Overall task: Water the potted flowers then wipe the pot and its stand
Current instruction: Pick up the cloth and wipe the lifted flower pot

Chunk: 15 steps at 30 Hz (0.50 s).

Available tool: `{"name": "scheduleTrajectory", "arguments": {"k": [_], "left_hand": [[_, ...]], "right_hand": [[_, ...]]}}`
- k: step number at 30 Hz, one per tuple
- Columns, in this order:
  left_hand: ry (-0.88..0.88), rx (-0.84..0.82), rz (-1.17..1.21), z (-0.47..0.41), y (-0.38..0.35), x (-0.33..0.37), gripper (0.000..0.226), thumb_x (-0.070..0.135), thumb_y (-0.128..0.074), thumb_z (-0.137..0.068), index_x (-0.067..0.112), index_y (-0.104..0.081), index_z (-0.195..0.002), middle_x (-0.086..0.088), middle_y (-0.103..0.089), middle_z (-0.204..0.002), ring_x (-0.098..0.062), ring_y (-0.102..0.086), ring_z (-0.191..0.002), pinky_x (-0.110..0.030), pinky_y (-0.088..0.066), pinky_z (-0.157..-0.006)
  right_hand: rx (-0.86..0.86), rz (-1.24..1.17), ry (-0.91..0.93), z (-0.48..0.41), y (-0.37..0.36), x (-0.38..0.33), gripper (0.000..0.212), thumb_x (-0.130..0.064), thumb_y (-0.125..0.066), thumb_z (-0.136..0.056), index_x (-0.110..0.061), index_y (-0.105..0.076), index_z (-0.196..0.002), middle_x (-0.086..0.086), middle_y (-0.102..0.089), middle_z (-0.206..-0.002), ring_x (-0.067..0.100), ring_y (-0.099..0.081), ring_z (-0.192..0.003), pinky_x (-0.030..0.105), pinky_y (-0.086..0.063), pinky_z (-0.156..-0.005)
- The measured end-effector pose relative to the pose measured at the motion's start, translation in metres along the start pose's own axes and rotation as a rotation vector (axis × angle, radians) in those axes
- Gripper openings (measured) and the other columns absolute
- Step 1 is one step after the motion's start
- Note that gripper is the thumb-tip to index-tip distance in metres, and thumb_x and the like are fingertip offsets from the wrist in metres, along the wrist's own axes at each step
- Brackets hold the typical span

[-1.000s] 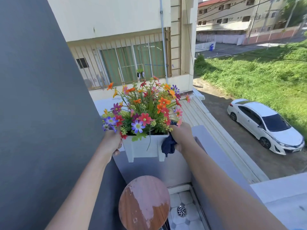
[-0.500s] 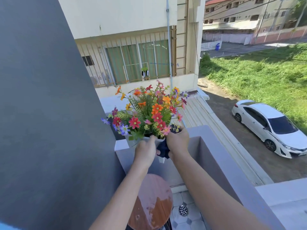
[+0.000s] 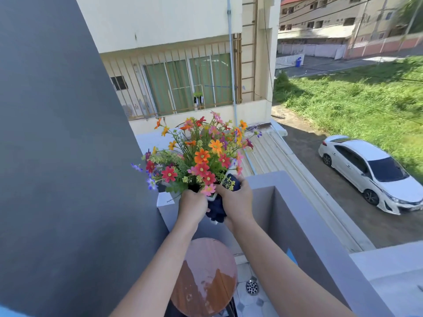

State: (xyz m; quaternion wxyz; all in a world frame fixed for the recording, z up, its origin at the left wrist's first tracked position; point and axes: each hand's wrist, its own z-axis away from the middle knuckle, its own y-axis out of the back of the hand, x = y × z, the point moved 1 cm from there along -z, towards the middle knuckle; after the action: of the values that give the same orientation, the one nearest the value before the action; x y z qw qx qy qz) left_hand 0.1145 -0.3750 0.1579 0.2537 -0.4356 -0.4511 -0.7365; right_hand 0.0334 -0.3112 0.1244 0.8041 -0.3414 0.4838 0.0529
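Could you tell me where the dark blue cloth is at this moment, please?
In the head view, the dark blue cloth is at centre, bunched in the right hand against the white pot, beside the left hand.

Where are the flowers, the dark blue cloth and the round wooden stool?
flowers (image 3: 201,156): head view, on an orange bloom in the middle of the bunch.
dark blue cloth (image 3: 216,209): head view, on the bunched part between the two hands.
round wooden stool (image 3: 206,271): head view, on its worn seat top.
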Motion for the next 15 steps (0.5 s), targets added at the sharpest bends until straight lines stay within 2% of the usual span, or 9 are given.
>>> {"name": "scheduleTrajectory", "arguments": {"k": [2,4,5,7,9,11,13,15], "left_hand": [[0.011,0.014,0.023,-0.010,0.012,0.003,0.030,0.012,-0.041,-0.093,0.004,-0.053,-0.067,-0.008,-0.054,-0.055,-0.021,-0.039,-0.049,-0.025,-0.024,-0.045],[0.033,-0.032,0.072,-0.017,0.024,0.005,0.033,0.012,-0.041,-0.092,0.006,-0.051,-0.062,-0.003,-0.049,-0.045,-0.020,-0.034,-0.048,-0.024,-0.021,-0.048],[0.044,-0.061,0.091,-0.018,0.028,0.006,0.030,0.012,-0.041,-0.092,0.007,-0.051,-0.065,-0.003,-0.048,-0.045,-0.018,-0.032,-0.047,-0.024,-0.020,-0.048],[0.059,-0.116,0.114,-0.016,0.036,0.005,0.023,0.011,-0.039,-0.092,0.007,-0.051,-0.072,-0.003,-0.048,-0.045,-0.014,-0.029,-0.040,-0.020,-0.018,-0.045],[0.064,-0.161,0.149,-0.010,0.039,0.005,0.022,0.008,-0.037,-0.091,0.007,-0.050,-0.074,-0.002,-0.051,-0.041,-0.010,-0.025,-0.035,-0.015,-0.015,-0.040],[0.064,-0.183,0.191,-0.003,0.041,0.006,0.021,0.007,-0.037,-0.092,0.007,-0.049,-0.076,-0.002,-0.053,-0.040,-0.009,-0.025,-0.035,-0.013,-0.014,-0.037],[0.060,-0.186,0.225,0.000,0.042,0.011,0.020,0.007,-0.037,-0.093,0.007,-0.049,-0.077,-0.003,-0.054,-0.041,-0.010,-0.026,-0.037,-0.013,-0.015,-0.036],[0.055,-0.179,0.271,-0.001,0.043,0.016,0.019,0.006,-0.038,-0.093,0.006,-0.048,-0.076,-0.004,-0.054,-0.041,-0.009,-0.027,-0.035,-0.012,-0.015,-0.035]], "right_hand": [[-0.061,-0.007,0.052,0.000,0.002,0.001,0.054,-0.012,-0.081,-0.075,-0.020,-0.057,-0.122,0.024,-0.066,-0.110,0.035,-0.066,-0.067,0.037,-0.049,-0.049],[-0.081,0.045,0.125,0.000,0.004,-0.003,0.064,-0.026,-0.085,-0.065,-0.019,-0.062,-0.125,0.020,-0.068,-0.120,0.030,-0.068,-0.090,0.040,-0.055,-0.067],[-0.064,0.047,0.135,-0.005,0.005,-0.007,0.066,-0.031,-0.083,-0.063,-0.020,-0.063,-0.124,0.018,-0.069,-0.120,0.029,-0.067,-0.094,0.040,-0.053,-0.072],[-0.024,-0.018,0.115,-0.020,0.010,-0.017,0.057,-0.031,-0.076,-0.064,-0.026,-0.066,-0.120,0.020,-0.070,-0.116,0.030,-0.065,-0.089,0.041,-0.049,-0.072],[0.020,-0.007,0.152,-0.037,0.016,-0.030,0.050,-0.027,-0.070,-0.070,-0.031,-0.066,-0.120,0.021,-0.068,-0.122,0.034,-0.066,-0.091,0.045,-0.051,-0.071],[0.072,0.107,0.252,-0.045,0.020,-0.038,0.047,-0.023,-0.066,-0.080,-0.031,-0.063,-0.126,0.010,-0.068,-0.126,0.033,-0.066,-0.107,0.047,-0.057,-0.084],[0.115,0.176,0.337,-0.042,0.019,-0.041,0.044,-0.021,-0.066,-0.087,-0.032,-0.061,-0.129,-0.001,-0.066,-0.127,0.025,-0.064,-0.114,0.051,-0.055,-0.098],[0.128,0.198,0.384,-0.030,0.013,-0.040,0.044,-0.025,-0.067,-0.087,-0.034,-0.058,-0.130,-0.005,-0.065,-0.126,0.020,-0.063,-0.114,0.053,-0.054,-0.099]]}}
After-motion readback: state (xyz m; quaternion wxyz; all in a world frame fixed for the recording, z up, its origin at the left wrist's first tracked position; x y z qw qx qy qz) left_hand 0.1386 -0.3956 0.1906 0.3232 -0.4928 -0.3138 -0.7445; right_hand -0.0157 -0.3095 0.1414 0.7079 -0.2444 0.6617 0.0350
